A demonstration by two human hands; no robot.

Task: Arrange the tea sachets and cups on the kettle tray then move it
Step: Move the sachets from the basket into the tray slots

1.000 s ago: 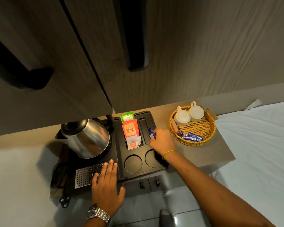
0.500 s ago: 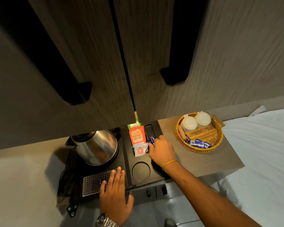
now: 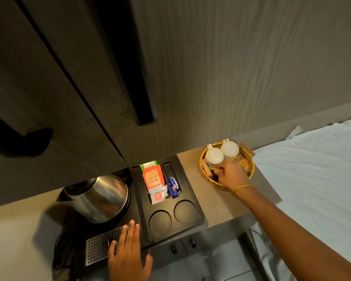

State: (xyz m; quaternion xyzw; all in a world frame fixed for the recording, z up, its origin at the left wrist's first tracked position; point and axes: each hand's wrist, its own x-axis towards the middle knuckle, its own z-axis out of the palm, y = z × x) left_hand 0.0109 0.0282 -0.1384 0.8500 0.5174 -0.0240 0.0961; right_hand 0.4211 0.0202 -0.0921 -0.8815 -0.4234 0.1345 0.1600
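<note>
Fingers of the left hand (image 3: 128,258) lie flat and spread on the perforated grille (image 3: 101,246) at the near left corner of the black kettle tray (image 3: 193,191), holding nothing. The right hand (image 3: 231,176) reaches into the wicker basket (image 3: 249,169), fingers curled down near its left rim; whether they grip anything cannot be told. Two upturned white cups (image 3: 221,153) sit at the basket's far edge. Tea sachets (image 3: 153,177) and a blue packet (image 3: 173,187) fill the tray's slots; both cup wells (image 3: 171,217) are bare. A steel kettle (image 3: 99,196) stands on the tray's left side.
</note>
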